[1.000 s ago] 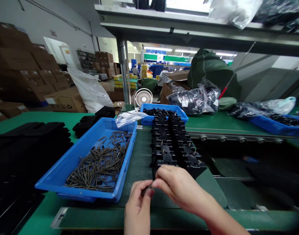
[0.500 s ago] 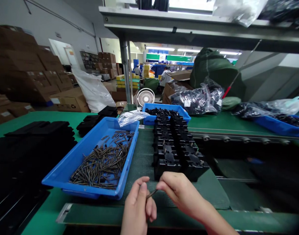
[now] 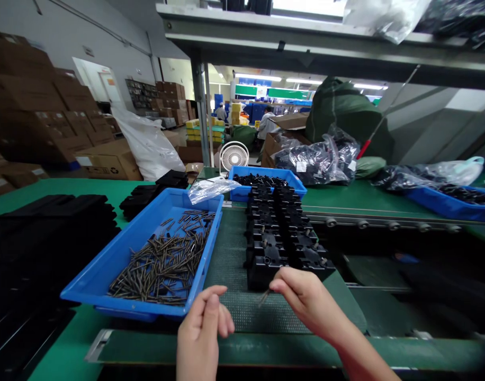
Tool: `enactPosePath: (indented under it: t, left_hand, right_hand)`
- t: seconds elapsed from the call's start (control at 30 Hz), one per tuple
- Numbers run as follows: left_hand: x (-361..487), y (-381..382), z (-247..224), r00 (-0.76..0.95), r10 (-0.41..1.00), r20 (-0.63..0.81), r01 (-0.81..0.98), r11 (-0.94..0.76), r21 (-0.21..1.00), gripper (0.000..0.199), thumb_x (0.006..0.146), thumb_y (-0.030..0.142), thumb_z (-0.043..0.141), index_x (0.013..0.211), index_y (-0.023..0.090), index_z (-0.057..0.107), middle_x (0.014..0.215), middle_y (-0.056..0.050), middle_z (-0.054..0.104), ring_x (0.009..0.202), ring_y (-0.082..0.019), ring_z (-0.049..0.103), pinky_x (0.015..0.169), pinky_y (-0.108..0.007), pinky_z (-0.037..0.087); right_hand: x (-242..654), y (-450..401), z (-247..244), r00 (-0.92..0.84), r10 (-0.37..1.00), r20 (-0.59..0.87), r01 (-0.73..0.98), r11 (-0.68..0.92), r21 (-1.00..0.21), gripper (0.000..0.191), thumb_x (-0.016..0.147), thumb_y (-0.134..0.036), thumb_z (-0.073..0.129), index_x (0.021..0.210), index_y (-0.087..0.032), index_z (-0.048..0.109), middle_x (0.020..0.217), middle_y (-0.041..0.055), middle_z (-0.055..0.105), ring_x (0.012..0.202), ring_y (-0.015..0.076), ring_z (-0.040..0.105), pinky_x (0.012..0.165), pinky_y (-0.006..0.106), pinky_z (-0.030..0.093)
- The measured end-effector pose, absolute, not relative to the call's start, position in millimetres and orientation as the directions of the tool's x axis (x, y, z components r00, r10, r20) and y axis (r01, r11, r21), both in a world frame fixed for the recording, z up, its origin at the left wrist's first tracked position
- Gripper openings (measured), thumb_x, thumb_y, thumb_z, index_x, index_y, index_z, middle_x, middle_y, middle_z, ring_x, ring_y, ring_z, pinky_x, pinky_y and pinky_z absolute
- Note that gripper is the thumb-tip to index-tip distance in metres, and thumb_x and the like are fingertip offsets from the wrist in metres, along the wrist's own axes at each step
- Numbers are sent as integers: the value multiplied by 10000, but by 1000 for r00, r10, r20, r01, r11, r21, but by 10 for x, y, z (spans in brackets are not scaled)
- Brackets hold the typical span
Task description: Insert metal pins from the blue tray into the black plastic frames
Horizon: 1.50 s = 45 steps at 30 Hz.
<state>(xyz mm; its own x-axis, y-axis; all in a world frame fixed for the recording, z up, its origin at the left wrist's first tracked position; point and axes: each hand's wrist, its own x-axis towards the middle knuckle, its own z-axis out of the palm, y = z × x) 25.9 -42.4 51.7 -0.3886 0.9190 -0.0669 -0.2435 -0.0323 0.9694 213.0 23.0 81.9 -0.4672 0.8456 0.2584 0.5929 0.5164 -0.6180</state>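
Note:
My right hand (image 3: 302, 296) pinches a thin metal pin (image 3: 263, 297), blurred, just in front of the near end of two rows of black plastic housings (image 3: 262, 264). A few metal pins stand upright in the tops of the nearest housings. Lower left of it, my left hand (image 3: 205, 328) is closed with thumb against curled fingers; whatever lies inside is hidden. Beyond the left hand sits a blue tray (image 3: 87, 283) with a heap of similar metal pins (image 3: 159, 267).
Stacked black parts (image 3: 47, 243) stand at the left on the green table. A second blue tray (image 3: 300, 189) of small black parts is behind the housings, near a white fan (image 3: 234, 155). Rollers (image 3: 362, 224) line a dark recess at right. A metal shelf (image 3: 290, 45) spans overhead.
My hands have moved apart: the right went up and right with the pin, clear of the left fingers, while the left shifted left. The view has turned slightly.

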Motion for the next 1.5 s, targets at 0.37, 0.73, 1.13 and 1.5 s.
enactPosePath:
  t: [0.37,0.73,1.13,1.5]
  left_hand:
    - [342,-466,432,-56,856,513,689,-339,641,260,812,229,633,1061,281,682,881,-63,679,854,-239,593,765,-326,462]
    - [335,-471,435,-107,932,346,538,-238,808,63,840,259,593,831,250,655,819,-44,666,814,-221,586,739,-316,440]
    - [-689,-320,851,-206,829,520,879,-76,470,234,930,277,419,1051,204,606,1000,-86,595,971,-236,540,877,-355,414]
    - [-1300,906,762,-52,998,-44,994,48,-93,119,840,275,603,863,185,678,944,-51,628,967,-230,555,801,-391,484]
  right_hand:
    - [2016,185,728,-541,813,215,609,555,-566,387,978,-380,400,659,-169,455,623,-26,469,579,96,430,546,219,293]
    - [1989,163,668,-531,828,181,591,515,-621,375,971,-373,414,654,-173,431,623,-28,471,581,100,431,552,219,292]
    - [1728,203,521,-664,741,99,354,428,-832,334,991,-409,325,856,-196,544,759,-3,548,702,123,491,657,222,365]
    - [1602,222,236,-777,629,-34,370,411,-833,379,988,-454,307,850,-185,536,779,-9,574,709,107,485,663,199,358]
